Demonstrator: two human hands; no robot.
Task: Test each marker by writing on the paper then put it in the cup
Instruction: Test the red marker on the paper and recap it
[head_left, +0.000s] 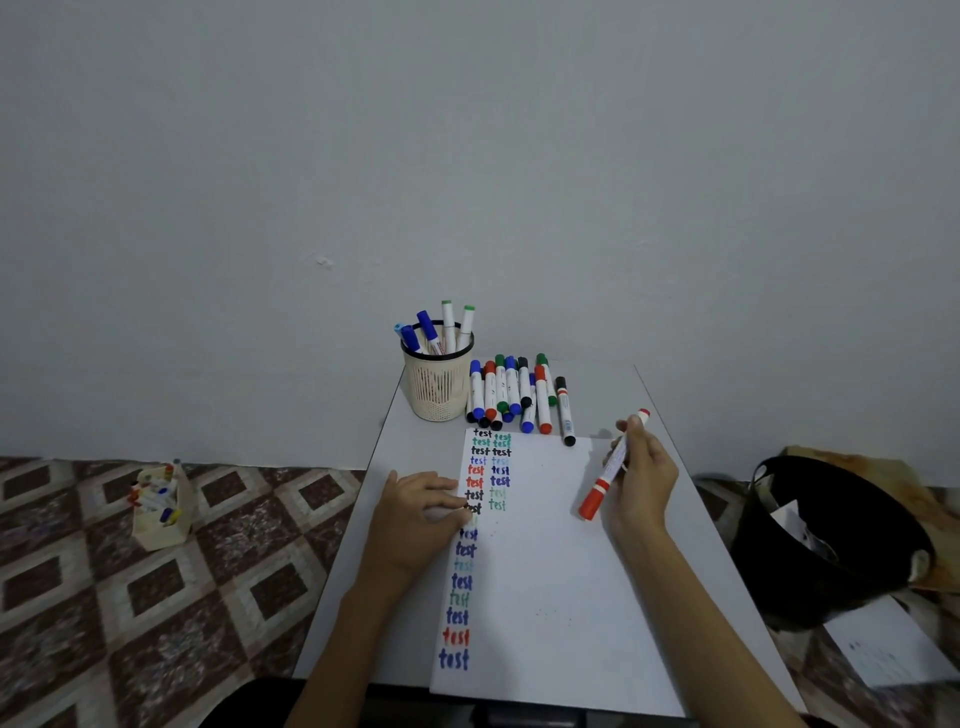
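- Head view: the right hand (644, 475) had its fingers (635, 441) curled round a red marker (607, 477) above the paper (550, 582). The marker's long axis slanted from its far-right tail to its near-left cap, which looked to be on.
- The left hand (418, 514) lay open and flat, pressing the paper's left edge.
- The cup (438, 389) stood far-left of the marker, nearer the left hand.
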